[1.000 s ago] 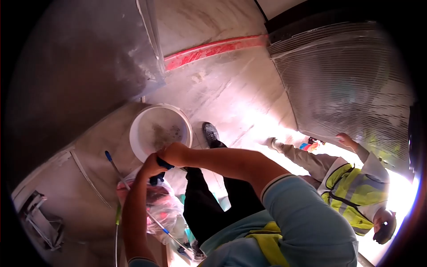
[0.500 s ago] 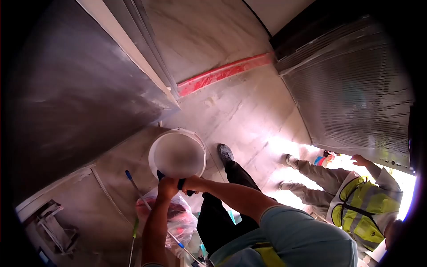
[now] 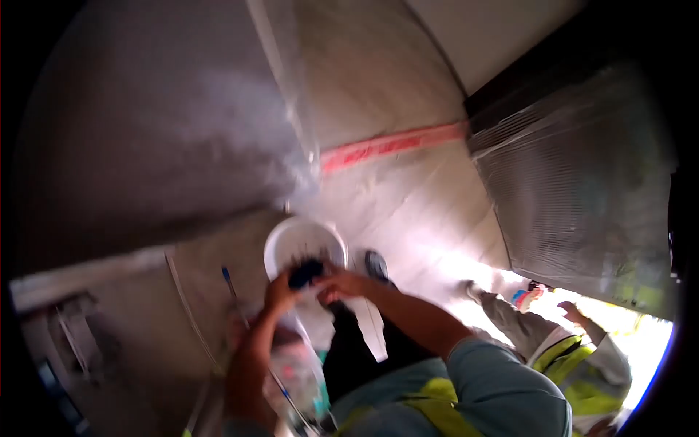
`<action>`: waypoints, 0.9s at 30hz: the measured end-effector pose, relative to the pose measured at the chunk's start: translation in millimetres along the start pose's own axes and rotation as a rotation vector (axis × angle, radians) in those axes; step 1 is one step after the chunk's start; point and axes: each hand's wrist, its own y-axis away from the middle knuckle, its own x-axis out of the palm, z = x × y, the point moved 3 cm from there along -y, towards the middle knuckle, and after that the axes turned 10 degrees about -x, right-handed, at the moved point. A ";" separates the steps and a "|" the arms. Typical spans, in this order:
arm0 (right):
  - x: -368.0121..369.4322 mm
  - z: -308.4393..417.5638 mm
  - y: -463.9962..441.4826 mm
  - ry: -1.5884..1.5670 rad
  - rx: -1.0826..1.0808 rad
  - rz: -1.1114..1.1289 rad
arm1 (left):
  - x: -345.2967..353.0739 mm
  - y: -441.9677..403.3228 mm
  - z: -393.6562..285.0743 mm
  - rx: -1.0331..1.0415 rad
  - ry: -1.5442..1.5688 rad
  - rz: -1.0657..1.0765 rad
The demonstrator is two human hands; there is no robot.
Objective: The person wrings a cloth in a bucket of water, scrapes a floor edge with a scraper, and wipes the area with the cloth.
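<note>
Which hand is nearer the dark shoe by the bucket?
Right. In view, the right hand is below and left of the dark shoe; the left hand is farther left, at the dark blue item.

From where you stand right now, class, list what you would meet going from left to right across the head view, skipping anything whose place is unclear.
Frame-like object, blue-tipped pole end, white bucket, dark shoe, co-worker in a yellow vest.
</note>
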 end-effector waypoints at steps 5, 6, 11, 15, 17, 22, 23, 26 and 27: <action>53.4 64.1 4.9 1.815 -0.778 0.111 | -22.5 -42.3 5.6 -0.190 0.627 0.348; 54.3 66.5 -4.9 2.000 -0.913 0.143 | -30.1 -44.6 -4.1 -0.136 0.637 0.467; 60.2 54.7 -48.3 2.180 -1.313 0.469 | -27.0 -40.2 7.0 -0.152 0.472 0.909; 56.6 50.0 -71.2 2.096 -1.298 0.677 | -24.0 -28.3 -9.3 -0.192 0.331 0.779; 41.4 39.8 -81.0 2.234 -1.061 0.687 | -0.5 -38.6 9.0 -0.091 0.225 0.523; 34.2 15.6 -96.6 2.268 -0.418 0.497 | 20.4 -45.0 28.6 0.022 -0.148 0.122; 30.1 9.0 -104.3 2.271 -0.293 0.453 | 24.9 -44.1 30.6 0.000 -0.172 0.052; 19.5 1.8 -114.1 2.200 -0.091 0.326 | 44.1 -55.5 48.6 -0.044 -0.320 -0.066; 12.4 -4.6 -118.6 2.179 -0.055 0.286 | 44.5 -56.4 48.1 -0.026 -0.388 -0.075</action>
